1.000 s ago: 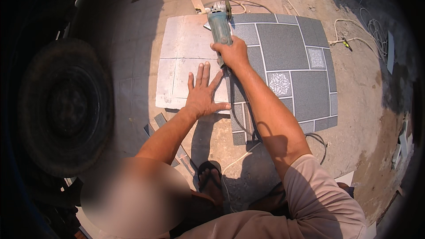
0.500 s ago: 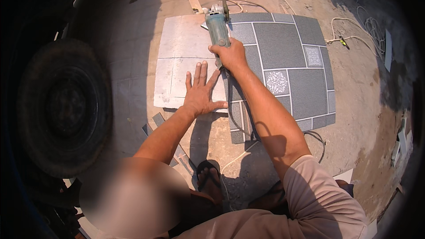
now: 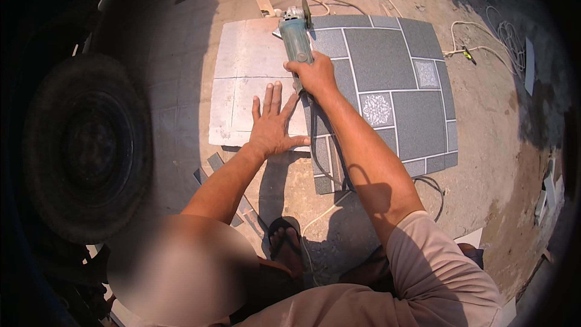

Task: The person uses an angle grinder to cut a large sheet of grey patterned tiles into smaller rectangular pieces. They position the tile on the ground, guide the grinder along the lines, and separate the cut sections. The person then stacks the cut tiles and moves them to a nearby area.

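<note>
An angle grinder (image 3: 296, 41) with a green body is gripped at its rear by my right hand (image 3: 317, 77). Its disc (image 3: 307, 13) stands upright at the far edge of a grey patterned tile (image 3: 378, 59). My left hand (image 3: 273, 122) lies flat with fingers spread on a pale slab (image 3: 254, 48), its thumb reaching to the tile's left edge. The tile lies partly over or against the slab; my hands hide part of that join. From the grinder a dark cord (image 3: 315, 139) runs back under my right forearm.
A large wheel (image 3: 88, 145) stands at the left in shadow. Pale cables (image 3: 484, 39) lie coiled at the right and run along the far side. Narrow tile offcuts (image 3: 216, 161) and my sandalled foot (image 3: 284, 239) are near the slab's front edge.
Almost nothing differs. The slab and tile sit very slightly higher and further left in the picture; both hands keep their places on the slab and grinder.
</note>
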Available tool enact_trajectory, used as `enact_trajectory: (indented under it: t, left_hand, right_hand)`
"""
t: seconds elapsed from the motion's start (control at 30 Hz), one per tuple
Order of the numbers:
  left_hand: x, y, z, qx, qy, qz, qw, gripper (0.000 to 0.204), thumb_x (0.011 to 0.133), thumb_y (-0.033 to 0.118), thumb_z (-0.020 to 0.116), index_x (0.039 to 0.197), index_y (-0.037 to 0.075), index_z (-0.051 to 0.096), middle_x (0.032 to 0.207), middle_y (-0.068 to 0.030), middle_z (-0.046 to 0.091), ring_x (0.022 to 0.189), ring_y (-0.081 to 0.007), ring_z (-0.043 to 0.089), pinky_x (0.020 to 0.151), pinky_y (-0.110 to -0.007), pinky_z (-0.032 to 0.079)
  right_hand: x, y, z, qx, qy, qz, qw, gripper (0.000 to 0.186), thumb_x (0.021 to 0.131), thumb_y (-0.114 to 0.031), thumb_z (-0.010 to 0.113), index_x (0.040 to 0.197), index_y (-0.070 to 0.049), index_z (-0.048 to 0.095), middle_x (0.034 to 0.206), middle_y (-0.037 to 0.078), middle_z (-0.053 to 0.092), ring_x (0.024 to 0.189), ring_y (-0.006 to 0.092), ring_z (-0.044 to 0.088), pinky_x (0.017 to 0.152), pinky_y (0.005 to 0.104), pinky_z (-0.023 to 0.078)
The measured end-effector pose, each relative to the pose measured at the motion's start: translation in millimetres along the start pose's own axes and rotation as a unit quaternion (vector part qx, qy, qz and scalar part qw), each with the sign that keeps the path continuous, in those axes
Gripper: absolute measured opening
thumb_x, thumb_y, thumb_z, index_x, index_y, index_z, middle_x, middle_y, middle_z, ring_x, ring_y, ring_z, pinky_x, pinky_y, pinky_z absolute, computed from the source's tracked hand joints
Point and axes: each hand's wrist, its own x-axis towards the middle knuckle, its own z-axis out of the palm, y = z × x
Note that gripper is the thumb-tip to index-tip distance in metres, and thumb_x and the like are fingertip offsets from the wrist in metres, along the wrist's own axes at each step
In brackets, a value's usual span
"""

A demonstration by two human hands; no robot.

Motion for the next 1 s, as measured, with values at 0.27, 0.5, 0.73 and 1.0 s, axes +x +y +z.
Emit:
enact_trajectory:
  t: [0.27,0.5,0.73,1.0]
  left_hand:
    - [-0.6,-4.2,5.7,0.007,0.014,0.007,1.000,0.149,0.063,0.111,0.047,0.174,0.015,0.024,0.180,-0.0287,0.002,0.168,-0.0431,-0.009,0.128,-0.067,-0.007]
    - [-1.0,-4.1,7.2,-0.001,0.028,0.012,1.000,0.148,0.064,0.111,0.047,0.174,0.014,0.025,0.180,-0.0288,0.002,0.168,-0.0431,-0.008,0.128,-0.067,-0.008]
    - [-2.5,-6.7,7.4,0.015,0.014,0.004,1.000,0.148,0.064,0.112,0.046,0.175,0.017,0.020,0.180,-0.0281,0.001,0.168,-0.0427,-0.008,0.128,-0.067,-0.008]
    - [-0.9,-3.9,4.9,0.025,-0.003,-0.002,1.000,0.148,0.063,0.112,0.045,0.176,0.020,0.017,0.180,-0.0275,0.001,0.168,-0.0422,-0.009,0.129,-0.067,-0.008]
  right_hand:
    - [-12.6,5.1,2.1,0.000,0.011,-0.010,1.000,0.036,0.079,-0.023,0.087,0.094,0.006,0.073,0.076,0.016,0.073,0.063,0.0245,0.074,0.054,0.0380,0.058]
    - [-15.2,-2.7,-2.5,-0.022,0.001,0.008,1.000,0.041,0.077,-0.029,0.088,0.097,0.006,0.076,0.083,0.019,0.077,0.069,0.0277,0.076,0.066,0.0404,0.060]
    - [-35.1,-11.6,-7.1,-0.043,0.006,-0.001,0.999,0.050,0.075,-0.036,0.088,0.098,0.006,0.077,0.085,0.022,0.077,0.078,0.0333,0.077,0.077,0.0440,0.059]
    - [-36.9,-14.6,-13.4,-0.027,-0.033,0.036,0.998,0.056,0.073,-0.035,0.086,0.105,0.009,0.074,0.097,0.029,0.076,0.092,0.0399,0.077,0.086,0.0469,0.059]
